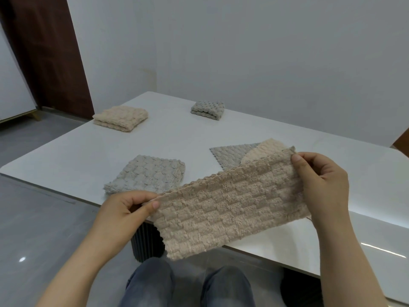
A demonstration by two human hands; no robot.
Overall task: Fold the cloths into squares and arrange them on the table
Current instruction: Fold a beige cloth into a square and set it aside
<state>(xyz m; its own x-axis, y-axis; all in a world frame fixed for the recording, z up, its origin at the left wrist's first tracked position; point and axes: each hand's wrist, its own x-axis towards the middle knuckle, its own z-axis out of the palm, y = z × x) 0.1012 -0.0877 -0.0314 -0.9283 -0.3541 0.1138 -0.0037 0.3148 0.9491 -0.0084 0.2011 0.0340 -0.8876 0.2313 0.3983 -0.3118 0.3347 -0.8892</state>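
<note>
From the head camera, the left hand (124, 209) is pinching the lower-left end of a beige cloth (230, 209) and the right hand (321, 182) is gripping its upper-right corner, holding it as a long band in the air over the near edge of the white desk (88, 151). A folded grey cloth (146, 173) is lying just beyond the left hand. A folded beige cloth (120, 118) and a small folded grey cloth (207, 109) are lying farther back, well apart.
</note>
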